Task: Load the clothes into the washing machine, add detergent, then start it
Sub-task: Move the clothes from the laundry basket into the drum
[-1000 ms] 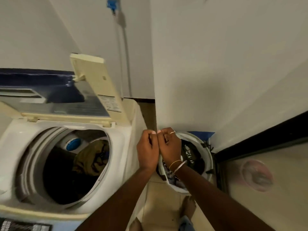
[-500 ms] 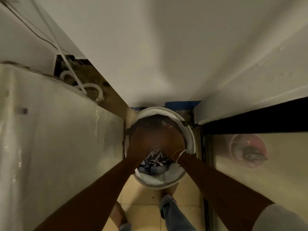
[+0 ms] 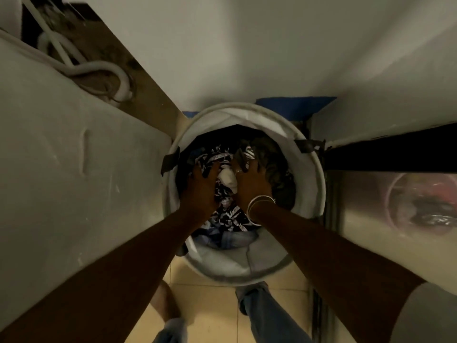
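A round white laundry basket [image 3: 309,167] stands on the floor straight below me, full of clothes. A black-and-white patterned garment [image 3: 228,219] lies in its middle, an olive-dark one [image 3: 277,169] at the right, a small white piece [image 3: 228,179] between my hands. My left hand [image 3: 200,186] presses into the patterned clothes with fingers spread and curling in. My right hand [image 3: 252,181], with bangles at the wrist, digs into the olive garment. The washing machine's white side panel [image 3: 74,169] fills the left; its opening is out of view.
A white wall [image 3: 247,45] rises behind the basket. A grey hose [image 3: 103,68] coils behind the machine. A dark door frame [image 3: 395,149] and a glass panel [image 3: 395,206] close the right side. My feet [image 3: 168,305] stand on beige tiles in the narrow gap.
My view has tipped from the open machine down onto the basket. Both hands dropped from the basket's rim into the clothes and spread apart.
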{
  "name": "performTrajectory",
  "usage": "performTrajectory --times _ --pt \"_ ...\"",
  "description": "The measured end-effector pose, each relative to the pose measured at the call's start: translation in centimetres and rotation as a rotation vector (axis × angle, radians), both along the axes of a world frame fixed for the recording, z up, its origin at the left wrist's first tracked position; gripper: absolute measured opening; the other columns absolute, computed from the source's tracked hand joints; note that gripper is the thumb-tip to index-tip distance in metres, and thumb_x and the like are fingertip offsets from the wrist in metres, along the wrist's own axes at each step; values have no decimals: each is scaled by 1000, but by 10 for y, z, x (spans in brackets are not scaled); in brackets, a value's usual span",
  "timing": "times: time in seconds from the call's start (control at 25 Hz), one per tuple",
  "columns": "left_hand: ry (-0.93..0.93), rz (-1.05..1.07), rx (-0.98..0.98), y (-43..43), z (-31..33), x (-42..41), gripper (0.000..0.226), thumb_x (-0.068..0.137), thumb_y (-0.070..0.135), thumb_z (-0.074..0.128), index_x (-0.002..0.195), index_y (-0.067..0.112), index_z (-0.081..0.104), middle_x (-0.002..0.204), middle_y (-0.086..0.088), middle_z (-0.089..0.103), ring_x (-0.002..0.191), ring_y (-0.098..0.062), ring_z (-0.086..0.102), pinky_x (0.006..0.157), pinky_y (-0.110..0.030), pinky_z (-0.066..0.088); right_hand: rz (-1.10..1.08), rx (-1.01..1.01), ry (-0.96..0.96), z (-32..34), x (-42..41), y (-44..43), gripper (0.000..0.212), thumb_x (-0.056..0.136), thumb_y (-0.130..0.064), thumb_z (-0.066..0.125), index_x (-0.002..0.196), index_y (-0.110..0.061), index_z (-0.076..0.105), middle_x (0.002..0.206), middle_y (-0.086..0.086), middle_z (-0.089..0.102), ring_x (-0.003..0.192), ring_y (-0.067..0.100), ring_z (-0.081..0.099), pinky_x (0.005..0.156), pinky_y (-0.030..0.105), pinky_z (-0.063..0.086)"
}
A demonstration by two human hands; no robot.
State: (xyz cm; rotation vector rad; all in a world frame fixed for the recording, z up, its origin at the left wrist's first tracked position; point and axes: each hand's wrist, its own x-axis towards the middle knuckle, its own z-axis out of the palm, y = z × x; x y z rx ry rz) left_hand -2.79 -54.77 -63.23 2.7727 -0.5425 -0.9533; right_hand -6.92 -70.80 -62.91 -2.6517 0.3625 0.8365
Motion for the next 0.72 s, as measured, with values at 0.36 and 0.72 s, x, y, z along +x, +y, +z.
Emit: performTrajectory --times 0.36,0.72 --pt "-43 20 -254 -9 116 6 67 86 43 68 145 28 39 147 -14 35 128 -35 50 108 -46 45 -251 168 -181 113 3 1 32 87 -33 63 115 -18 65 110 11 68 98 32 66 83 39 55" --pt "-228 129 -474 16 342 31 35 76 31 60 109 22 60 101 2 58 92 -20 61 79 -37 53 -702 452 -506 315 10 48 19 75 -34 49 65 -24 61 74 1 69 74 20 61 69 34 46"
